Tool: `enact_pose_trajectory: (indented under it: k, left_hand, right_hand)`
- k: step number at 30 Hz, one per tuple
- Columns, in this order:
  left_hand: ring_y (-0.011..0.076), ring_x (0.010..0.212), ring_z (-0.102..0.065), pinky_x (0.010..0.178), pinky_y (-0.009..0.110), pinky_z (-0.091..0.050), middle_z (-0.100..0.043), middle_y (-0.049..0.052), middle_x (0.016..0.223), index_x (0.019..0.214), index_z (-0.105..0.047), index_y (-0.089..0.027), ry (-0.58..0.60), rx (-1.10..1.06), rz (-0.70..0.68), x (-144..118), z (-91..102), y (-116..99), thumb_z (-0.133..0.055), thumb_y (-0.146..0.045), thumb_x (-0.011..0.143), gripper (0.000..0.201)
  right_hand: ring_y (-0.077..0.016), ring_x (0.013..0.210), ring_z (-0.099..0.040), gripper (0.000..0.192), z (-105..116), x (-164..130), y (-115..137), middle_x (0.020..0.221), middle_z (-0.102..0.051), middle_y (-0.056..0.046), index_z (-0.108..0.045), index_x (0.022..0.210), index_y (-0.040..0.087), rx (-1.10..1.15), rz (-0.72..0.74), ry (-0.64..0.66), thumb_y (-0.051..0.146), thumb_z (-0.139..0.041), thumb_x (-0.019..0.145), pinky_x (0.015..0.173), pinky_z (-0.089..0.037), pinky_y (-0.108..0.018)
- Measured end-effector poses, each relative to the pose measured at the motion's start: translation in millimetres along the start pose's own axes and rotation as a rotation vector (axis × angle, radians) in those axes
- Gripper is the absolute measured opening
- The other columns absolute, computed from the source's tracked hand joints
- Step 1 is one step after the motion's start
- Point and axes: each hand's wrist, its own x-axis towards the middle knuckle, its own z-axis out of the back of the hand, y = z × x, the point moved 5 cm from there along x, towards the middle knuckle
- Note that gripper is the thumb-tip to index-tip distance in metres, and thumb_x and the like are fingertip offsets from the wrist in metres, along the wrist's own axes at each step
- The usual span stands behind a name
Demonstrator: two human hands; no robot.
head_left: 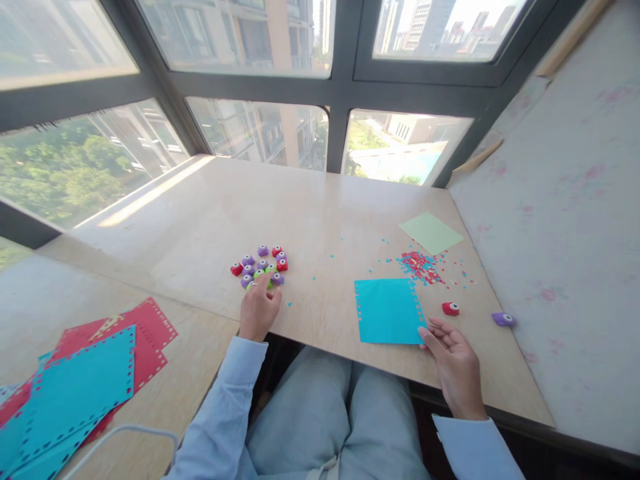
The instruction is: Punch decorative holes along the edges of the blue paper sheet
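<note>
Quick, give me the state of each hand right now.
Left hand: fingers reaching into the cluster of small punches, grip hidden.
Right hand: open, fingertips at the corner of the blue paper, holding nothing.

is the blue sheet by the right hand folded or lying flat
Flat: the blue sheet lies spread on the table, one punched edge showing, right hand touching its corner.

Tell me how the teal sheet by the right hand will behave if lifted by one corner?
The teal sheet lies flat and thin, so it likely droops. Its punched edges may tear easily. Looks light, so the right hand could slide it.
</note>
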Motion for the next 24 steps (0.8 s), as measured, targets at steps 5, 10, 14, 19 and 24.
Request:
enact_pose_trajectory:
  k: [5, 10, 14, 19, 24]
  left_hand:
    - [0.0247, 0.086, -0.066, 0.082, 0.037, -0.051, -0.069, 0.011, 0.116, 0.117, -0.065, -0.018, 0.068, 0.152, -0.039, 6, -4.4, -9, -0.058, -0.017, 0.082, 0.035]
    - [0.0192, 0.077, -0.064, 0.077, 0.032, -0.052, -0.068, 0.008, 0.112, 0.121, -0.064, -0.018, 0.183, 0.113, -0.035, 9, -10.7, -15, -0.062, -0.020, 0.082, 0.039]
    - [0.0178, 0.073, -0.063, 0.077, 0.034, -0.051, -0.065, 0.010, 0.112, 0.113, -0.068, -0.017, 0.224, 0.104, -0.059, 10, -16.6, -12, -0.063, -0.023, 0.082, 0.031]
    - [0.0146, 0.064, -0.059, 0.073, 0.033, -0.050, -0.067, 0.008, 0.110, 0.101, -0.069, -0.018, 0.180, -0.005, -0.055, 8, -10.7, -16, -0.065, -0.025, 0.081, 0.021]
    - [0.0160, 0.059, -0.060, 0.062, 0.028, -0.046, -0.066, 0.000, 0.070, 0.096, -0.067, -0.020, 0.275, -0.151, -0.074, -9, -5.8, -47, -0.070, -0.037, 0.081, 0.023]
  right_hand:
    - [-0.0215, 0.081, -0.067, 0.059, 0, 0, -6, 0.088, -0.070, -0.007, -0.066, 0.101, 0.016, -0.069, 0.019, 0.031, 0.048, -0.087, 0.056, 0.062, -0.060, -0.031]
    - [-0.0209, 0.082, -0.067, 0.062, 0, -1, -6, 0.087, -0.070, -0.007, -0.065, 0.103, 0.015, -0.100, 0.025, 0.044, 0.050, -0.086, 0.056, 0.066, -0.061, -0.031]
    - [-0.0209, 0.081, -0.067, 0.062, -1, -2, -5, 0.087, -0.070, -0.007, -0.064, 0.103, 0.015, -0.108, 0.030, 0.061, 0.050, -0.085, 0.057, 0.066, -0.061, -0.032]
    - [-0.0212, 0.079, -0.068, 0.061, -4, -2, -1, 0.086, -0.071, -0.006, -0.064, 0.103, 0.015, -0.116, 0.019, 0.081, 0.049, -0.085, 0.057, 0.064, -0.061, -0.032]
    - [-0.0185, 0.073, -0.066, 0.060, -6, -2, 9, 0.083, -0.072, -0.005, -0.064, 0.104, 0.014, -0.107, -0.064, 0.110, 0.046, -0.086, 0.058, 0.057, -0.060, -0.028]
